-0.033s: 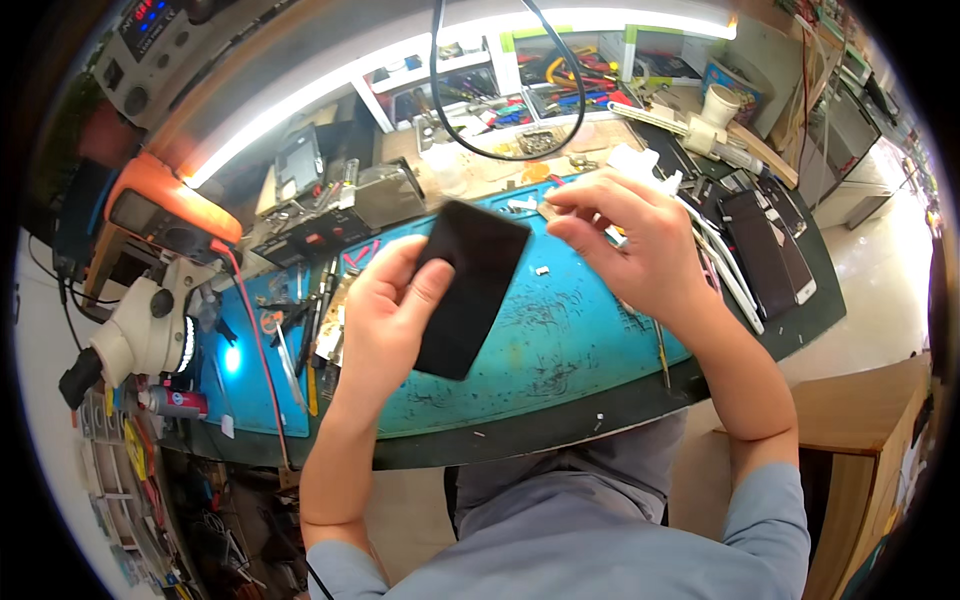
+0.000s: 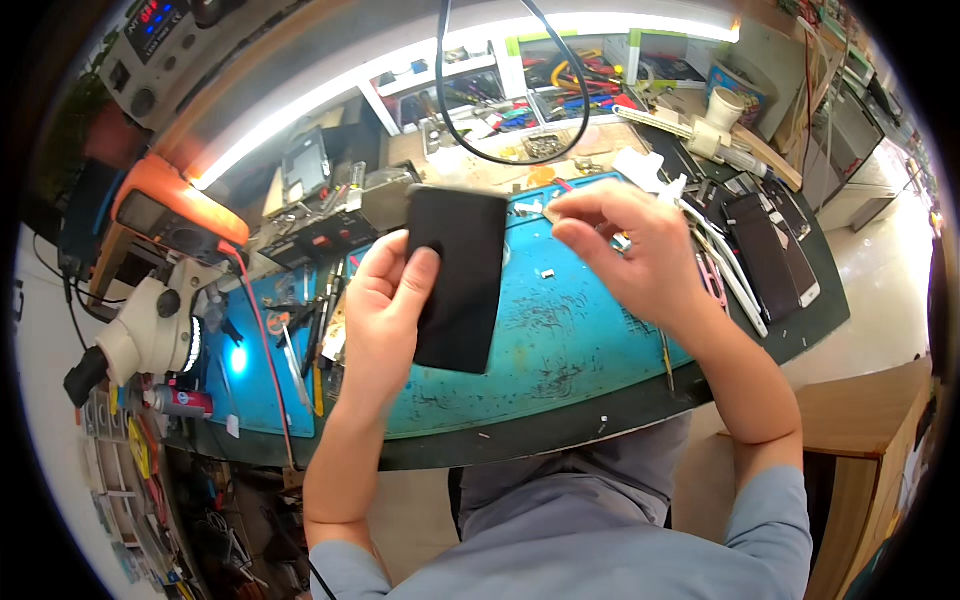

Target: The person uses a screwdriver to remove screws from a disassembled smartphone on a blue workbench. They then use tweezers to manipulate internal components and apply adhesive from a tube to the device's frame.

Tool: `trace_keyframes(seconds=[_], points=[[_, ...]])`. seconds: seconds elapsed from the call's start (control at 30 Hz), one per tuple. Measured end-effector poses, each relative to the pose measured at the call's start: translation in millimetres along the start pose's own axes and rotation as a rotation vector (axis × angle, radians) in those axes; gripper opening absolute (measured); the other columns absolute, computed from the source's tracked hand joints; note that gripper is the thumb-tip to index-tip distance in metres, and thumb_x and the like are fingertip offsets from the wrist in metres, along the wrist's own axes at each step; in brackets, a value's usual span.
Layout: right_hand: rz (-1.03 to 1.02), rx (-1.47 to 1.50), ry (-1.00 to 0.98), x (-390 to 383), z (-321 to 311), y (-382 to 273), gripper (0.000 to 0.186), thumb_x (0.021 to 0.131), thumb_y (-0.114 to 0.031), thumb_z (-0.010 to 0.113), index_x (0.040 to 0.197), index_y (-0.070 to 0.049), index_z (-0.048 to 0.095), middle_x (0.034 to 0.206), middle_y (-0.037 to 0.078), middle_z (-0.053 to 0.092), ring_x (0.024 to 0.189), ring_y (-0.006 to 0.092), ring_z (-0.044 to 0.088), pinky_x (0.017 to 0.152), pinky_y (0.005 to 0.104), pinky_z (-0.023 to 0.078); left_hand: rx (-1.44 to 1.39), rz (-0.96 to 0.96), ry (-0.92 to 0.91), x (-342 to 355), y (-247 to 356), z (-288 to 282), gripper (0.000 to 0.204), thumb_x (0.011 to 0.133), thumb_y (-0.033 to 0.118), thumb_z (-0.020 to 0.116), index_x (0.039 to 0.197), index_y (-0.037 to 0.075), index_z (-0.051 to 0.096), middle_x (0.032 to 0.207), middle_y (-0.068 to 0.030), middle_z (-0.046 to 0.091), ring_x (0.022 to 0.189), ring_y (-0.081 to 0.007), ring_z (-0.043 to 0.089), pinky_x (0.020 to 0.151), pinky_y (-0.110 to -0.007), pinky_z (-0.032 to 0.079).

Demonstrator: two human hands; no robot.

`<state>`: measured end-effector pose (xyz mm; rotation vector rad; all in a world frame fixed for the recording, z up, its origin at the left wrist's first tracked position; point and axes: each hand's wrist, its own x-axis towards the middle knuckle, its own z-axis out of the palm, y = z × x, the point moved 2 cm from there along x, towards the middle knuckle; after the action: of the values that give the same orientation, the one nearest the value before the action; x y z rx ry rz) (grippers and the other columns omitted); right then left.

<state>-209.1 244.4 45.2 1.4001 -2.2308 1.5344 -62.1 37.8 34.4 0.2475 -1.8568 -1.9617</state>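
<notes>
Two bare hands are raised over the blue mat [image 2: 560, 335] — the left hand [image 2: 382, 305] grasps a black phone [image 2: 462, 285] along its left edge, thumb pressed on the dark face, fingers mostly hidden behind. That phone is held up above the middle of the mat, nearly upright in view. The right hand [image 2: 645, 250] is over the right part of the mat, well apart from the phone, fingers curled and blurred; I cannot tell whether its grip is empty or pinching something small. A small white piece [image 2: 547, 273] lies on the mat between the hands. Left of the mat stand an orange meter [image 2: 185, 205], a white microscope [image 2: 145, 325] and a spray can [image 2: 185, 402]. Right of the mat, on the dark tabletop [image 2: 520, 442], are white strips [image 2: 735, 275] and a brown-black phone [image 2: 768, 250] — beyond the mat's far edge sit trays of tools [image 2: 560, 102].
</notes>
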Motion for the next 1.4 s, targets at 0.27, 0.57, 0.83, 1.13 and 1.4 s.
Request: trace_keyframes(seconds=[0.27,0.57,0.83,1.13,1.4], points=[[0.449,0.725,-0.492,-31.1,48.8,1.4,0.035,0.101,-0.024,0.075,0.124,0.003,0.071,0.1,0.01,0.078,0.092,0.0137,0.075,0.078,0.0298,0.059,-0.454,-0.153,0.098,-1.0,-24.8,7.1,0.048,0.114,0.049,0.042,0.134,0.008,0.057,0.125,-0.0065,0.069,0.114,-0.0184,0.069,0.098,-0.038,0.057],[0.52,0.893,-0.617,-32.4,49.2,-12.9,0.032,0.104,-0.02,0.073,0.129,0.0,0.07,0.106,0.002,0.075,0.097,0.0079,0.069,0.078,0.0266,0.058,-0.947,-0.364,-0.292,-0.2,-34.0,6.4,0.104,0.098,0.087,0.02,0.15,0.001,0.047,0.125,-0.016,0.065,0.113,-0.0302,0.066,0.101,-0.047,0.056],[0.488,0.806,-0.662,-33.8,54.6,-4.4,0.027,0.103,-0.016,0.073,0.121,0.004,0.07,0.103,0.005,0.073,0.093,0.0096,0.07,0.083,0.0283,0.059,-0.983,-0.385,-0.258,0.2,-32.5,15.1,0.1,0.1,0.085,0.028,0.152,0.001,0.042,0.117,-0.0141,0.06,0.104,-0.0297,0.06,0.094,-0.045,0.053],[0.413,0.801,-0.617,-27.8,44.9,-5.6,0.024,0.1,-0.014,0.073,0.116,0.003,0.073,0.097,0.009,0.078,0.086,0.0129,0.074,0.083,0.03,0.059,-1.005,-0.4,-0.201,1.4,-33.0,10.1,0.098,0.101,0.082,0.033,0.153,0.0,0.043,0.117,-0.0126,0.062,0.103,-0.0299,0.061,0.093,-0.044,0.054],[0.427,0.791,-0.632,-28.9,49.1,-2.6,0.027,0.098,-0.009,0.073,0.121,0.003,0.072,0.097,0.01,0.078,0.087,0.0137,0.074,0.083,0.0308,0.059,-0.957,-0.361,-0.208,2.2,-31.4,9.4,0.098,0.101,0.081,0.037,0.155,-0.001,0.04,0.119,-0.0125,0.063,0.104,-0.0299,0.062,0.093,-0.045,0.055]])
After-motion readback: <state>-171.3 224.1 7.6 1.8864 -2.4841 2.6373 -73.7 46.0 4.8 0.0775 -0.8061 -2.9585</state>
